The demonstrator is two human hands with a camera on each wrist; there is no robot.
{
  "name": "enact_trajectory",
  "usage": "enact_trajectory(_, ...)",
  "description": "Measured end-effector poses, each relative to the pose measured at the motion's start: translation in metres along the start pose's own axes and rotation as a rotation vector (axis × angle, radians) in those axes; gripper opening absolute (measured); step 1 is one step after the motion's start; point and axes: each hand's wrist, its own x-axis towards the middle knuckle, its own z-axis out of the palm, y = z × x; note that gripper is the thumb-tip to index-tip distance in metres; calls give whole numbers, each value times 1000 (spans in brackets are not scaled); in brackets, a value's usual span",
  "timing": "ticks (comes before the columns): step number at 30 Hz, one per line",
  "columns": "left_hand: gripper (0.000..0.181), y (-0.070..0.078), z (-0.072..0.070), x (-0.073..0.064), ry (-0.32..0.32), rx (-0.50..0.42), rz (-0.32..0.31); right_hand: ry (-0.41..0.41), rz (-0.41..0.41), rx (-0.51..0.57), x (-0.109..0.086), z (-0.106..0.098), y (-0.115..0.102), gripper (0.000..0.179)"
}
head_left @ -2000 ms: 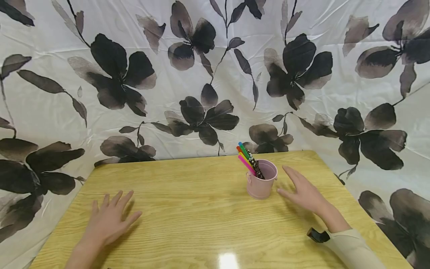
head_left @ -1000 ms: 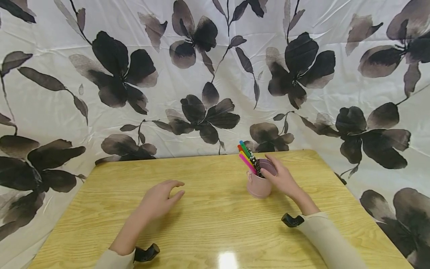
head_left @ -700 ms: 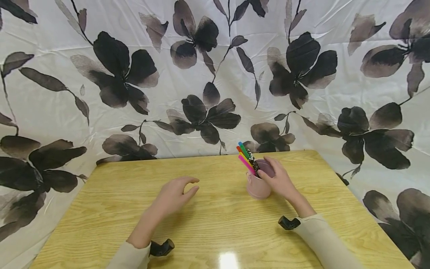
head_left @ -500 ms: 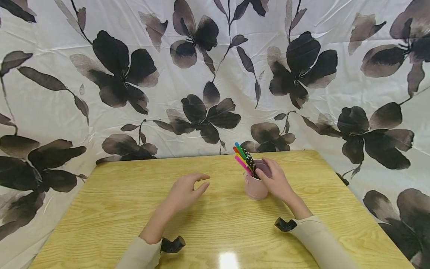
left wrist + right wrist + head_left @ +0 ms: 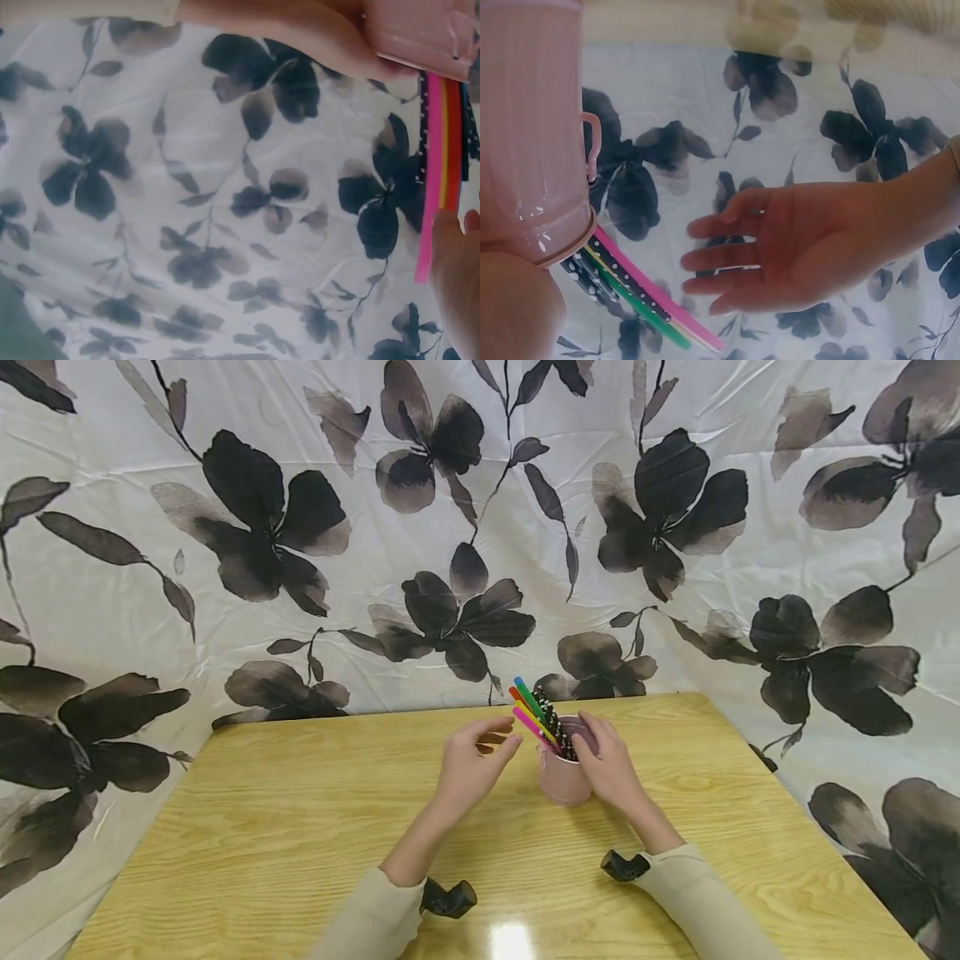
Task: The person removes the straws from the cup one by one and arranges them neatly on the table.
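A small pink bucket (image 5: 564, 783) holds several slim sticks (image 5: 534, 714), some in plain bright colours and others black with white dots, leaning to the left. My right hand (image 5: 613, 772) grips the bucket from its right side, thumb at the near rim and fingers toward the far side. Close to the left of the stick tops is my left hand (image 5: 471, 768), its fingers apart. In the right wrist view that left hand (image 5: 795, 244) shows its palm, with nothing in it. The pink stick (image 5: 427, 180) passes right by the left thumb in the left wrist view.
The wooden table (image 5: 300, 827) stretches out beneath both hands. A white cloth (image 5: 450, 527) with dark flowers hangs behind it. Black wrist-worn devices (image 5: 448, 898) sit at both sleeve cuffs.
My left hand has travelled right across the table, up to the sticks. My right hand has moved in and taken hold of the bucket, which has shifted slightly left.
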Motion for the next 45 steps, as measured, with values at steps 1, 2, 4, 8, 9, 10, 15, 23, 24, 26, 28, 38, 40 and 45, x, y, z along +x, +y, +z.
enact_trajectory(1,27,1,3,1,16,-19,-2,2,3,4,0,0,-1,43)
enact_trajectory(2,26,2,5,1,32,-36,-2,5,7,9,-1,1,-1,43)
enact_trajectory(4,25,3,10,2,61,-67,0,7,9,11,-1,1,-2,43)
enact_trajectory(8,21,6,17,5,115,-97,3,0,20,-3,-1,2,-2,44)
enact_trajectory(9,20,6,19,6,126,-101,7,-2,23,-7,-1,2,-2,44)
enact_trajectory(10,18,7,20,6,137,-107,9,-5,27,-10,-1,2,-2,44)
enact_trajectory(15,14,8,25,8,174,-111,16,-14,37,-11,-1,2,-3,45)
enact_trajectory(23,14,13,22,7,191,-161,6,2,18,-10,-3,5,-4,46)
enact_trajectory(24,14,15,20,7,189,-175,6,8,14,-13,-4,5,-4,45)
enact_trajectory(26,14,24,15,6,188,-186,1,13,0,-17,-4,5,-2,45)
enact_trajectory(28,14,33,10,6,186,-196,4,14,-3,-22,-3,5,-2,45)
enact_trajectory(38,17,62,-11,15,203,-303,37,-10,16,-27,-2,2,0,47)
enact_trajectory(40,16,73,-20,18,210,-307,71,-11,11,-22,-2,2,0,47)
enact_trajectory(45,18,97,-45,27,248,-285,151,-14,8,-6,-3,4,2,47)
